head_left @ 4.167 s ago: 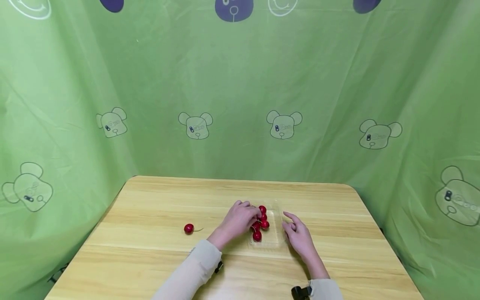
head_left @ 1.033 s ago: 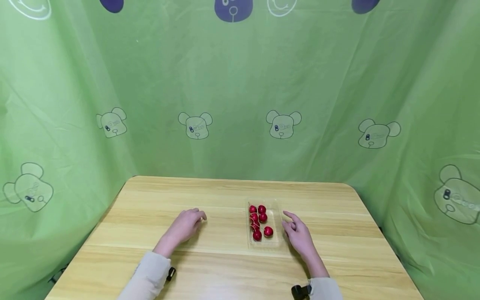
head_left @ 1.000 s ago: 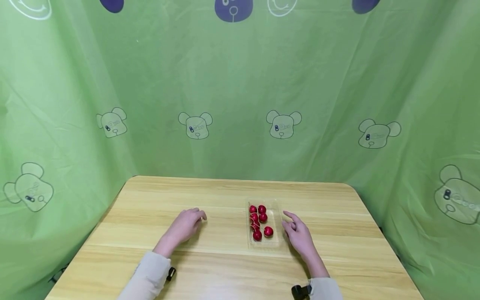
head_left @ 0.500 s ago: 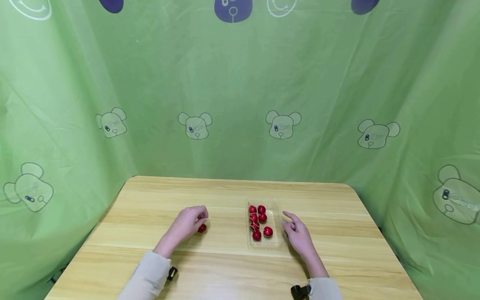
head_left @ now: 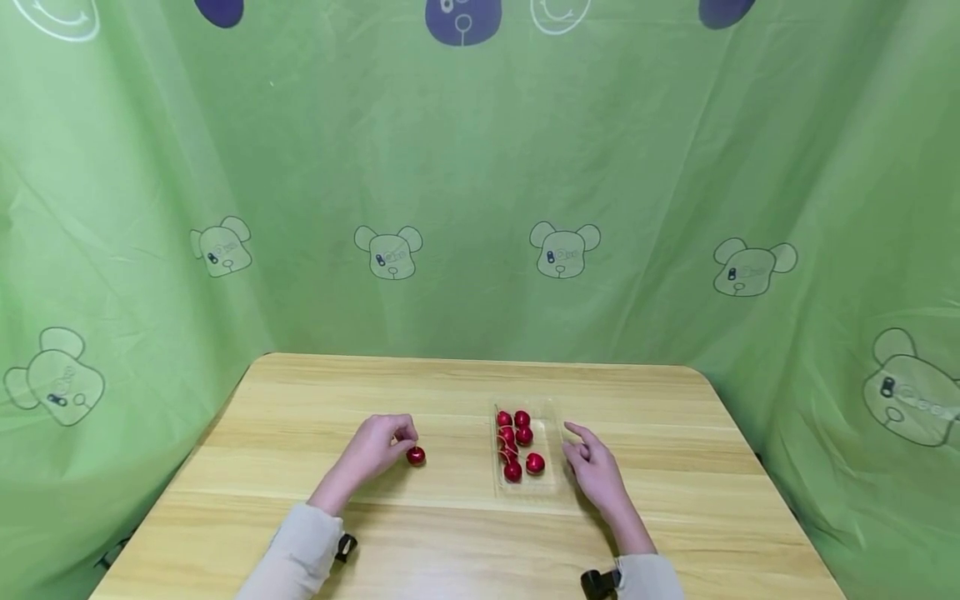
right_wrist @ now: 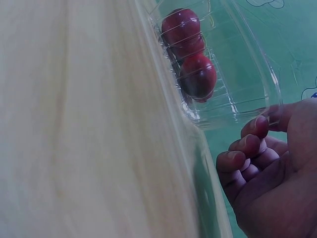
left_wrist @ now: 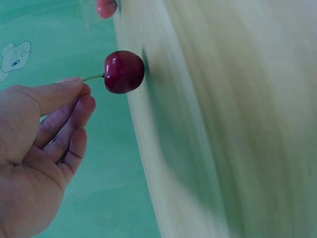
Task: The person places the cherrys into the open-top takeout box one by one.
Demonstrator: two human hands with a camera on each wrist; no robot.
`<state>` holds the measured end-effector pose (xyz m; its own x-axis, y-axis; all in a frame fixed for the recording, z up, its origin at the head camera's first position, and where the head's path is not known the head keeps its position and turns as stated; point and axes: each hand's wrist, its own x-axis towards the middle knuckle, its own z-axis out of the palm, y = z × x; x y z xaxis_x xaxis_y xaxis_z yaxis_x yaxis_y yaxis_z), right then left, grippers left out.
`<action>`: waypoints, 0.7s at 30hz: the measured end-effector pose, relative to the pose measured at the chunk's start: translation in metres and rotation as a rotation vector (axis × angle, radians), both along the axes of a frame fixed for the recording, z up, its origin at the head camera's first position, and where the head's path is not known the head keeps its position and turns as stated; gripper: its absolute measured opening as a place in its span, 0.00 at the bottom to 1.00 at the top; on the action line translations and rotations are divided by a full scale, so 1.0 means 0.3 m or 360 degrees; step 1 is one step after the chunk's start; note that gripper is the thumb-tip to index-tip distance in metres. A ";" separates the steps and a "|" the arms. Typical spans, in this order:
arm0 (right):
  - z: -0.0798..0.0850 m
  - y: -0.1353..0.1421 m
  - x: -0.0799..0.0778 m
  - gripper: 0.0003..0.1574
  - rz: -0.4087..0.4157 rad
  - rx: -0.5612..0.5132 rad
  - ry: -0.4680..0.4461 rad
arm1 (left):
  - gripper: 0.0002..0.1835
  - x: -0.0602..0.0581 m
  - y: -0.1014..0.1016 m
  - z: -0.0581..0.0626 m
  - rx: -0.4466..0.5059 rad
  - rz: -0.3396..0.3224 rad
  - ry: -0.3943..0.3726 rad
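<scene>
In the left wrist view, my left hand (left_wrist: 44,134) pinches a dark red cherry (left_wrist: 124,72) by its green stem (left_wrist: 93,77) between thumb and fingertips. The cherry hangs close over the wooden table, its shadow showing on the boards. In the head view, this hand sits left of a clear plastic tray (head_left: 551,483). Several cherries (head_left: 523,436) lie in the tray, most along its left side, with one (head_left: 535,463) set apart toward the middle. Beside the tray's right edge rests my right hand (head_left: 596,475), index finger extended and other fingers loosely bent, fingertips right at the rim.
The light wooden table (head_left: 360,383) reaches back to a green curtain (head_left: 465,167) printed with bear heads, which also hangs at both sides. A black wrist strap piece (head_left: 600,583) shows at the right sleeve.
My left hand came back left from the tray to the lone cherry, took its stem and shifted the cherry slightly right. Another cherry now sits apart inside the tray. The right hand stays put.
</scene>
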<state>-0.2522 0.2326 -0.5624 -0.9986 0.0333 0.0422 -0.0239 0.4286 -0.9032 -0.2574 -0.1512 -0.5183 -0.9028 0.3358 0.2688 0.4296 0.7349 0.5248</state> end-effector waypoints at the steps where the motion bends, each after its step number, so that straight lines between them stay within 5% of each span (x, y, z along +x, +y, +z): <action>1: 0.000 0.000 0.000 0.29 0.0001 0.0000 -0.0001 | 0.06 0.000 -0.004 -0.005 -0.0007 -0.0003 0.0003; 21: 0.005 -0.001 0.001 0.29 0.0003 0.0008 0.0006 | 0.07 0.006 -0.076 -0.057 -0.0251 0.0023 0.0193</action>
